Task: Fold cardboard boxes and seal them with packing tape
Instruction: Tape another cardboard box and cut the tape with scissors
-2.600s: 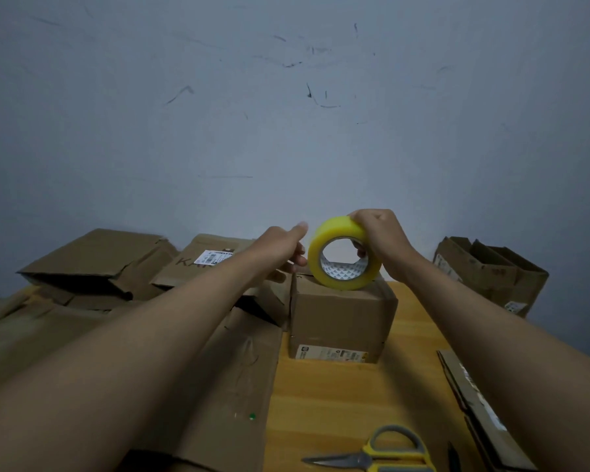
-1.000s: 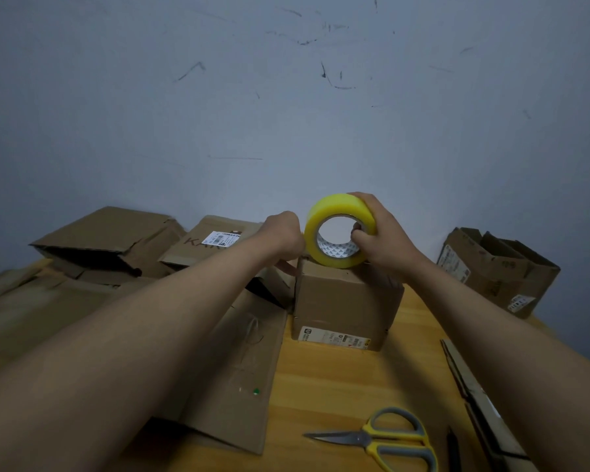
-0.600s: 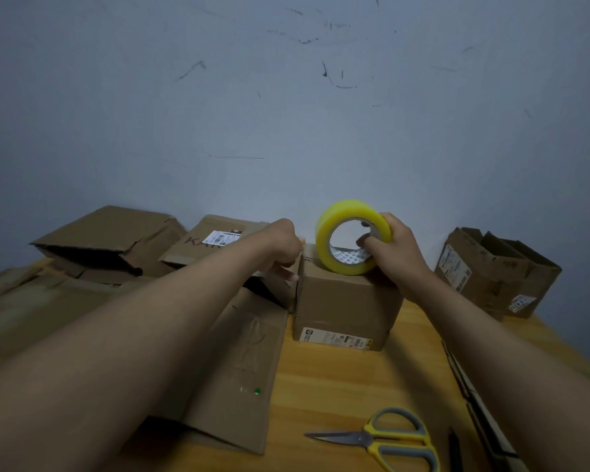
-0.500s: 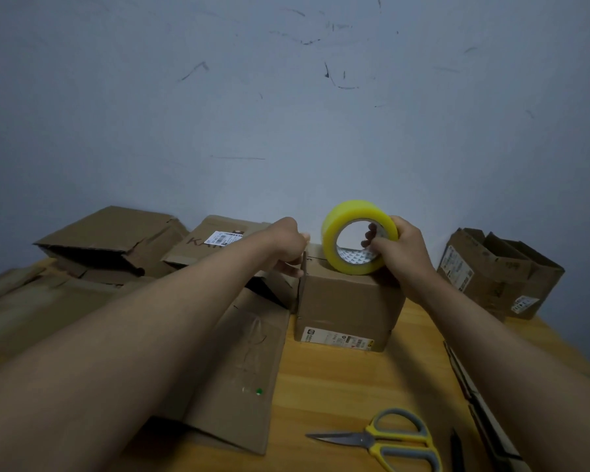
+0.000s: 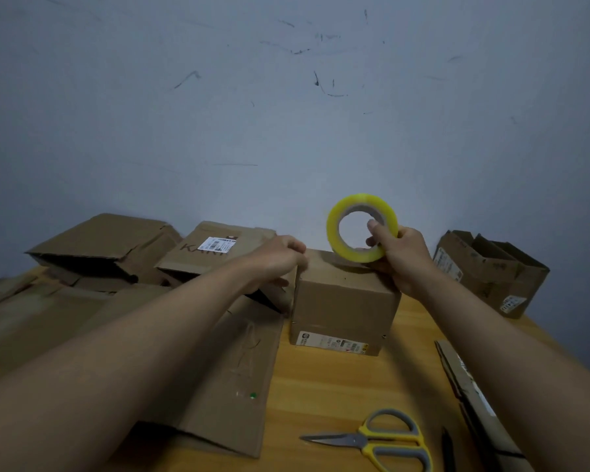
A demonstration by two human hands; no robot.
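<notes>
Gripped in our right hand (image 5: 404, 253): one roll of yellow packing tape (image 5: 361, 232), standing on edge, thumb hooked through the core and the other fingers curled round the outer rim. We hold the roll at the far right part of the top of the small closed box (image 5: 344, 301), its lower edge at or just above the cardboard; we cannot tell whether it touches.

Our left hand (image 5: 278, 258): fingers curled, set against the top left edge of the same box. Whether it pinches a tape end or only presses the edge, we cannot tell.

Small closed box: brown cardboard, one white label low on its near face, standing on the wooden table (image 5: 334, 396) at about 12 o'clock from us.

Flattened cardboard sheet (image 5: 218, 386): lying at 10 o'clock, under our left forearm, its far right corner just beside the box.

Box with a barcode label (image 5: 215, 248): at 11 o'clock, behind our left hand, against the wall.

Half-collapsed box (image 5: 106, 247): further left, also at the wall.

Open box (image 5: 487, 270): at 2 o'clock, flaps up, well apart from the small box.

Scissors (image 5: 375, 441): yellow and grey handles, closed, at 5 o'clock near the table's front edge, blades pointing left.

Flat cardboard strip (image 5: 470, 400): along the right side at 4 o'clock, partly under our right forearm.
</notes>
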